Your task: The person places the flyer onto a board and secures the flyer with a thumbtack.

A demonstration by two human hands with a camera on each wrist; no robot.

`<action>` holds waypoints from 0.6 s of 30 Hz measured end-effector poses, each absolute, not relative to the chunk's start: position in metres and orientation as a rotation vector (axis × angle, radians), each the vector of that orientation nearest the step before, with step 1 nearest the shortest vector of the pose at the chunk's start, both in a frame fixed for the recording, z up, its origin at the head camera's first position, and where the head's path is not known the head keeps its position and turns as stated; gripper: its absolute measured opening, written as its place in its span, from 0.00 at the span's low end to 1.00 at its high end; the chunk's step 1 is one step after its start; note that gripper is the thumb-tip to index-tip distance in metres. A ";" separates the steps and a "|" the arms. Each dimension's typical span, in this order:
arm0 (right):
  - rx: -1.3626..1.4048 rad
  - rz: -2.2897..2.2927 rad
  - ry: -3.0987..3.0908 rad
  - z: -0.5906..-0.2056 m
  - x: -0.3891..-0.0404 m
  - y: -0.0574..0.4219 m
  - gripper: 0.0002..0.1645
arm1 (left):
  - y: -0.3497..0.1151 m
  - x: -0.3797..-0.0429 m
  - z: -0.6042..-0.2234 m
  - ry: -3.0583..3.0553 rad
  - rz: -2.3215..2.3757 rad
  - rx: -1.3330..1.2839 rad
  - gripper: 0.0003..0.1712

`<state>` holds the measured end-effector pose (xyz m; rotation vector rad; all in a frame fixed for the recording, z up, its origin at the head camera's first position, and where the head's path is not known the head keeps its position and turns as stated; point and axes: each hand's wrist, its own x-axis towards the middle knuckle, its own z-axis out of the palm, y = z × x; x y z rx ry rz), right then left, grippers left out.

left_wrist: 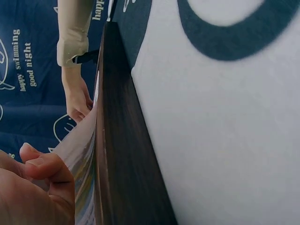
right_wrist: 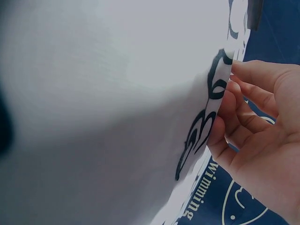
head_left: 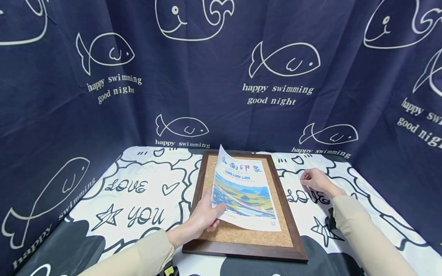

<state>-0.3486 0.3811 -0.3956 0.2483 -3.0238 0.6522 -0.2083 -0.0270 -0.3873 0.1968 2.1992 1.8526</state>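
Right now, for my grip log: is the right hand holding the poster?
No, the left hand grips the poster; the right hand is apart, right of the frame.

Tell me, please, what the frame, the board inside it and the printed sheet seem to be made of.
Frame: probably wood or wood-look, dark brown, low sheen, with faint streaks. Board: looks like cork, tan, matte, finely speckled. Printed sheet: likely paper, thin enough to bend; apparently matte.
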 end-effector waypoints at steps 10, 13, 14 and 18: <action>0.262 0.630 -3.017 -0.394 -0.349 0.381 0.05 | -0.049 -0.210 -0.378 2.421 1.666 0.250 0.36; 0.274 0.649 -3.001 -0.394 -0.350 0.383 0.05 | -0.057 -0.216 -0.375 2.553 1.570 0.261 0.38; 0.277 0.656 -2.995 -0.394 -0.349 0.384 0.04 | -0.059 -0.218 -0.374 2.602 1.534 0.273 0.38; 0.291 0.678 -2.975 -0.397 -0.349 0.385 0.03 | -0.067 -0.230 -0.374 2.768 1.330 0.420 0.34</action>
